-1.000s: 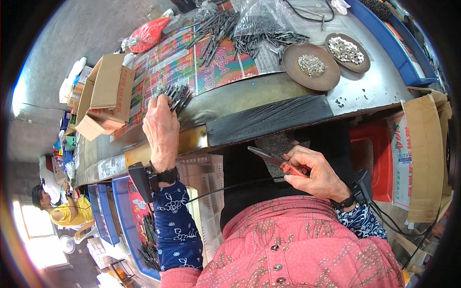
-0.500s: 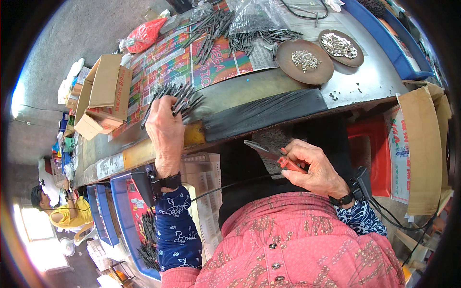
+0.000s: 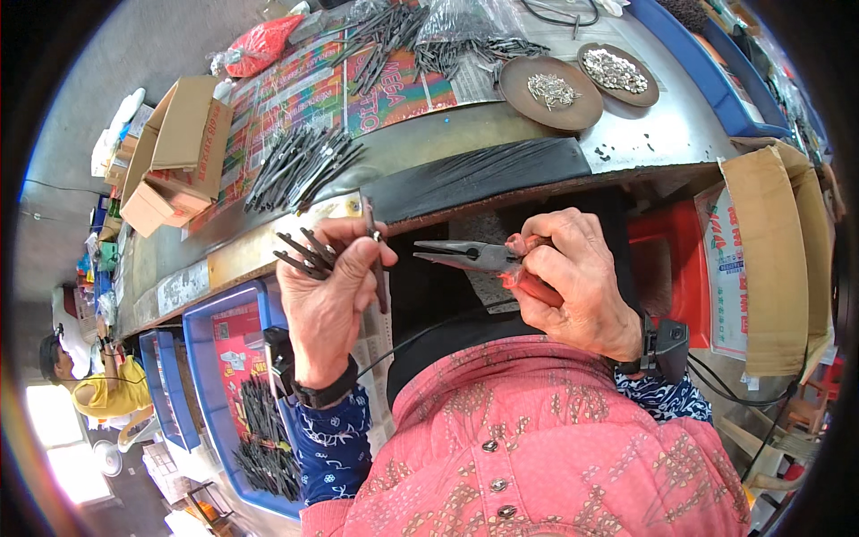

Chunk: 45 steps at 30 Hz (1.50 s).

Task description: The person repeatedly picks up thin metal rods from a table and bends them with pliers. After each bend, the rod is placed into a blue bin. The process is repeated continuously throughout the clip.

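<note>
My left hand (image 3: pixel 329 313) is closed on several thin black rods (image 3: pixel 302 254) in front of the table edge. A single rod (image 3: pixel 369 217) stands nearly upright between its thumb and fingers, apart from the others. To the right, my right hand (image 3: pixel 582 277) is wrapped round red-handled long-nose pliers (image 3: pixel 476 255). Their jaws point left toward the upright rod, slightly parted, with a gap between them and the rod. Just beyond my left hand a loose pile of black rods (image 3: pixel 302 170) lies on the table.
Farther back are more black rods (image 3: pixel 385 40) and two brown dishes of small metal parts (image 3: pixel 552 92) (image 3: pixel 617 72). A cardboard box (image 3: pixel 183 148) stands at left. Below it, a blue bin (image 3: pixel 199 358) holds rods. A carton (image 3: pixel 774 259) and red container (image 3: pixel 667 255) are at right. A person in yellow (image 3: pixel 112 389) sits far left.
My left hand has drawn back from the pile toward me, bringing several rods with it. My right hand has turned, so the pliers lie more level, and their jaws are nearer the left hand.
</note>
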Motion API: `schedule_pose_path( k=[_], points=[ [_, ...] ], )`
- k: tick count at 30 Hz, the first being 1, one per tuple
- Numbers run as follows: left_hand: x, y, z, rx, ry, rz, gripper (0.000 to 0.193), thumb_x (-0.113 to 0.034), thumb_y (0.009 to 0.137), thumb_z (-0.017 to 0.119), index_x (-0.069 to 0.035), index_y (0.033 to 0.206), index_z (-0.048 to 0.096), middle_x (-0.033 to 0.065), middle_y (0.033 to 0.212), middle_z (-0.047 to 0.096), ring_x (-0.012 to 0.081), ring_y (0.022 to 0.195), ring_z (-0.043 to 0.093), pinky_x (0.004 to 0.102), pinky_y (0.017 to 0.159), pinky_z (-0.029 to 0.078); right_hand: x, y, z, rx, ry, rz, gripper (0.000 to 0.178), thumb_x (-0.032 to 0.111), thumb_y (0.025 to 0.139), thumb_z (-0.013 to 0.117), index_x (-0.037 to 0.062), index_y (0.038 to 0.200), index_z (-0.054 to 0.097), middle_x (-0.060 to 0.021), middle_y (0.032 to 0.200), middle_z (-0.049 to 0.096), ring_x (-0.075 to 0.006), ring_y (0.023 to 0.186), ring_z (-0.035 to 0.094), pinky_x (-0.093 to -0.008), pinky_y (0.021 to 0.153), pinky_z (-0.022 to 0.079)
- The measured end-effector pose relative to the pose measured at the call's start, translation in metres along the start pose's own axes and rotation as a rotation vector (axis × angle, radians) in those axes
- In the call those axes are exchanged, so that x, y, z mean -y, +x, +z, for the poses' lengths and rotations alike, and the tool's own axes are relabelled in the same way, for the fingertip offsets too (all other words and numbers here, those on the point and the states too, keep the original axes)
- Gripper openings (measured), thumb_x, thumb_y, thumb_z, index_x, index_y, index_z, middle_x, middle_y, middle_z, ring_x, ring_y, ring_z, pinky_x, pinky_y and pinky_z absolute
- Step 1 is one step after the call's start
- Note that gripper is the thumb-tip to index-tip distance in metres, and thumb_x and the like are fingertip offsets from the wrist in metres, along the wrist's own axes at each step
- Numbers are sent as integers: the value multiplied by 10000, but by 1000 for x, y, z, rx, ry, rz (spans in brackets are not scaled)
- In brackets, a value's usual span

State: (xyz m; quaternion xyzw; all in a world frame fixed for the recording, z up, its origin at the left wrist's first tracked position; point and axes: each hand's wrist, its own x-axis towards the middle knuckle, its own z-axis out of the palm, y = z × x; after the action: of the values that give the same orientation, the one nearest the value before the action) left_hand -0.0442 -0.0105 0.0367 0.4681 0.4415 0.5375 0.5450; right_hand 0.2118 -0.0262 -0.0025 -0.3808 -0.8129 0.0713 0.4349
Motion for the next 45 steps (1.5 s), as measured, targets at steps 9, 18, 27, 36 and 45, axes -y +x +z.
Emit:
schedule_pose_path(
  k=[9,18,27,36,45],
  points=[
    [6,-30,0,89,-370,-247,123,-88,976,637,7,1052,615,130,810,689,20,427,381,166,401,309,16,6,-8,4,-175,-123,243,82,607,755,67,803,612,-99,1020,569,-285,921,569,-453,825,397],
    [7,-39,-2,111,-453,-310,99,-89,983,626,-14,1041,598,140,803,692,18,406,337,181,386,266,21,7,-10,18,-193,-162,242,102,608,745,67,798,599,-105,1038,566,-291,904,560,-456,809,396],
    [17,-42,7,115,-124,-91,146,-22,949,656,-21,1056,557,140,817,706,19,471,414,186,425,315,8,-7,3,184,198,25,175,35,699,699,52,852,616,-97,849,529,-287,785,547,-394,673,446],
    [7,-33,12,230,819,718,317,89,687,716,14,992,670,145,883,708,263,731,703,313,680,564,-14,-13,-7,702,920,539,132,64,778,650,-5,871,585,-41,785,478,-143,700,465,-294,660,395],
    [1,8,-1,143,1105,640,390,149,687,614,-10,1042,651,132,828,646,305,766,677,369,669,528,-17,-12,3,387,609,357,183,37,694,705,-10,822,583,-131,898,603,-298,938,635,-372,803,487]
  ],
)
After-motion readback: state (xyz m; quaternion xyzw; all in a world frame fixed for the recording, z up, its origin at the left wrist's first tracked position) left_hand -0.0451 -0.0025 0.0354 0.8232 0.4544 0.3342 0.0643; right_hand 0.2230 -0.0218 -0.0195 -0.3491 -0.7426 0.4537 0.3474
